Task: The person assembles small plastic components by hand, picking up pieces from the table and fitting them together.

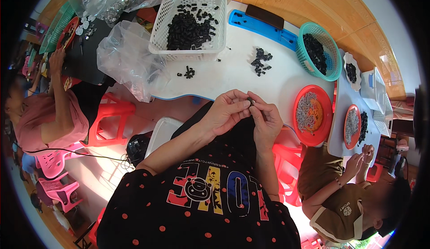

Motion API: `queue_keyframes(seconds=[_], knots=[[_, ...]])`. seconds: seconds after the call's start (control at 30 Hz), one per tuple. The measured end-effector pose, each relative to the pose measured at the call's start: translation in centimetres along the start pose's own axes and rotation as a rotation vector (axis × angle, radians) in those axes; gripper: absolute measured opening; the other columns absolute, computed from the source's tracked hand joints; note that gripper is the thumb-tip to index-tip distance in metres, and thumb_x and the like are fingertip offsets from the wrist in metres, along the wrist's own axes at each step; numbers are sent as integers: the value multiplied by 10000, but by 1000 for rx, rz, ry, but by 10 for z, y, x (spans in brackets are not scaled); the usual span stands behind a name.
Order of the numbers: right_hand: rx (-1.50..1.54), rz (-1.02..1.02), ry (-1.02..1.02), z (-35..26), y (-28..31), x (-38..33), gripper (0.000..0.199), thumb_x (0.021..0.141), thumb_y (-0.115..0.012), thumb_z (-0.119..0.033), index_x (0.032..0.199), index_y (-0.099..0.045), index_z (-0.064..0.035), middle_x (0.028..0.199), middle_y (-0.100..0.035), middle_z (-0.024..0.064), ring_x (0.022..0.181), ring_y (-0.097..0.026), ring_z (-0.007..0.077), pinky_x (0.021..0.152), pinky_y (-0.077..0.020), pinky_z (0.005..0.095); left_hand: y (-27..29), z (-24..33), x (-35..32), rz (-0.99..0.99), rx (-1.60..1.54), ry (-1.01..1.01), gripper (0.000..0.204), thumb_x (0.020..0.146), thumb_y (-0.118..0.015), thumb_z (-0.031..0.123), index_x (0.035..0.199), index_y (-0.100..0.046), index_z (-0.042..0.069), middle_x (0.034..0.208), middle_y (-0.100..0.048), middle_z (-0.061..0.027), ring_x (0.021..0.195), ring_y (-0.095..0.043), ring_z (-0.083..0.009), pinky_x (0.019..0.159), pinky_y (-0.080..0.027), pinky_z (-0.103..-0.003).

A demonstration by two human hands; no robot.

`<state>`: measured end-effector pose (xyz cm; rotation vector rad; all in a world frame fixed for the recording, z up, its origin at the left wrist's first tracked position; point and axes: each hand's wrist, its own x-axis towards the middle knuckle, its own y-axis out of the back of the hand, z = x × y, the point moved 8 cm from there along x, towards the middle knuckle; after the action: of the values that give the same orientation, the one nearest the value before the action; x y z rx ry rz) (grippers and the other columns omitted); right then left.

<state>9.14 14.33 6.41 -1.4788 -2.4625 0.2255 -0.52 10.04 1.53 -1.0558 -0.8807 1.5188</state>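
The left hand (221, 114) and the right hand (268, 123) are meeting just off the near edge of the table (224, 76), and a black piece (250, 102) is sitting between their fingertips. It is looking small, dark and stubby. Thumb and forefinger of each hand are pinching closed on it. The fingers are covering much of the piece, so its full shape and any fine detail are staying hard to make out. Grey parts (305, 112) in the red plate (309, 139) are blurring together.
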Motion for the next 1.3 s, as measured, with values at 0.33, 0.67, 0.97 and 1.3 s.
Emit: queue_keyframes(seconds=[0.33,0.67,0.97,1.3], knots=[[-96,85,258,-4,3,-7,140,848,-618,106,945,-615,5,1047,-662,208,1023,-641,243,731,-542,253,-3,-8,-2,7,-80,-13,100,888,-618,-19,964,-641,42,915,-651,-73,815,-646,-148,778,-555,-281],[-4,148,206,7,3,-8,104,873,-608,76,953,-610,9,1096,-653,228,899,-629,141,824,-515,260,2,-9,0,86,-74,7,77,890,-615,-19,942,-630,35,886,-651,-70,775,-641,-140,766,-546,-277],[-164,-4,170,-12,6,-5,165,885,-586,64,1037,-648,47,1107,-652,201,961,-625,171,875,-492,272,-16,-11,-4,-42,-91,87,68,898,-603,-18,944,-627,25,932,-652,-78,851,-649,-155,781,-559,-276],[-37,112,121,1,0,-4,158,886,-594,47,1034,-650,41,1094,-659,187,758,-632,109,503,-506,186,0,-7,2,13,-52,8,60,890,-623,-2,939,-624,31,912,-659,-69,843,-651,-147,767,-547,-274]])
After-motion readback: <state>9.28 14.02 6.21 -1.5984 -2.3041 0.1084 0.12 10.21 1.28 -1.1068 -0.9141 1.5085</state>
